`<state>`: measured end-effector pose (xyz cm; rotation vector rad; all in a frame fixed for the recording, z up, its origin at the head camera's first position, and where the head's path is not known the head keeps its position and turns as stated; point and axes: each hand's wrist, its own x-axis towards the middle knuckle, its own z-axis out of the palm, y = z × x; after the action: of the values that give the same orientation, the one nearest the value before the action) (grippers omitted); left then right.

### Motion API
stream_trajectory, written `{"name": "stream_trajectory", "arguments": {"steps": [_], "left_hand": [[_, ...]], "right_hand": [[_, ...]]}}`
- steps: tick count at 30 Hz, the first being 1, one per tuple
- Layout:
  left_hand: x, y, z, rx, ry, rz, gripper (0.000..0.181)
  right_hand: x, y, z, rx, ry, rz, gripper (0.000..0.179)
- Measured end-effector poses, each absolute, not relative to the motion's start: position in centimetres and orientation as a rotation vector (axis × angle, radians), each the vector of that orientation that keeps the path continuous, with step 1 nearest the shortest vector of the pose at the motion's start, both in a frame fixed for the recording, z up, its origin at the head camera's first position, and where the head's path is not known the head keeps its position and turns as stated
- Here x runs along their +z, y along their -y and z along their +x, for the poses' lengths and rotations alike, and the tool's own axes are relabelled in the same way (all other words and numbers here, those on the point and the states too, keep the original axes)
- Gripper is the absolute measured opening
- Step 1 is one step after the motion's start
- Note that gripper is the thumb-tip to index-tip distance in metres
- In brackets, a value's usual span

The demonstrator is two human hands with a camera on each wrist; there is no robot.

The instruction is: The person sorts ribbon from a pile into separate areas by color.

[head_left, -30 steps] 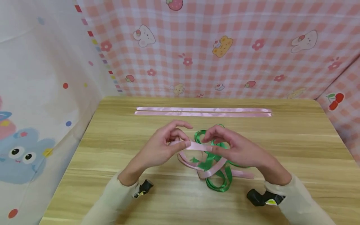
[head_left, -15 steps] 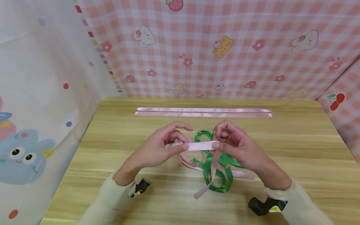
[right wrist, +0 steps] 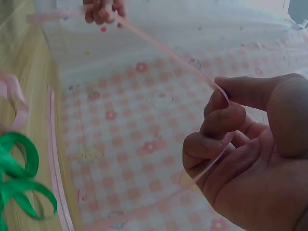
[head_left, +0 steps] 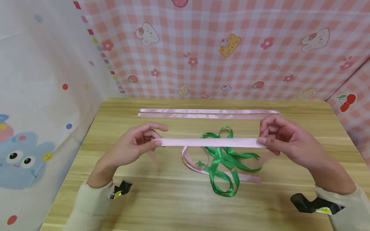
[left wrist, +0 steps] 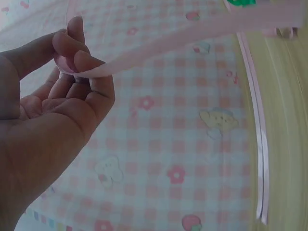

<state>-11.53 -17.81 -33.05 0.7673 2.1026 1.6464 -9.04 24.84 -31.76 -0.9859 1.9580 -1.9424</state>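
While holding a pink ribbon nearly level above the table, pinching it with left hand at left and right hand at right, well apart. Trailing tails below both grips. Passing above a tangled green ribbon and a loose pink ribbon; not managing to tell whether touching the latter's loop. Seeing two flat pink strips side by side toward the far edge.

Judging by eye, risking: losing a pinch by pulling shiny ribbon too tight; putting in a twist by rolling one wrist; maybe snagging the green loops by dropping the nearby right tail into them.

Comparing views: getting the whole span in head, but hiding the path inside the right hand. Seeing that bend plainly in right wrist, running past curled fingers, with the left hand small beyond. Missing the right hand altogether in left wrist, yet getting the left pinch close up.
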Motion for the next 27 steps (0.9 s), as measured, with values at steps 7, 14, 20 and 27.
{"name": "stream_trajectory", "arguments": {"steps": [7, 14, 20, 27], "left_hand": [[-33.8, 20.0, -12.2, 1.57, -2.273, 0.7, 0.028], [-34.3, 21.1, -12.7, 1.528, -2.283, 0.663, 0.028], [-35.0, 22.5, -13.4, 1.527, -2.294, 0.626, 0.028], [-36.1, 24.4, -14.1, 1.513, -2.334, 0.518, 0.028]], "right_hand": [[-32.5, -27.9, -9.3, -1.86, -2.029, -0.923, 0.031], [-33.4, -30.0, -9.6, -1.842, -2.128, -0.875, 0.029], [-34.1, -31.5, -9.8, -1.769, -2.164, -0.855, 0.025], [-35.0, -34.6, -10.0, -1.709, -2.241, -0.746, 0.022]]}}
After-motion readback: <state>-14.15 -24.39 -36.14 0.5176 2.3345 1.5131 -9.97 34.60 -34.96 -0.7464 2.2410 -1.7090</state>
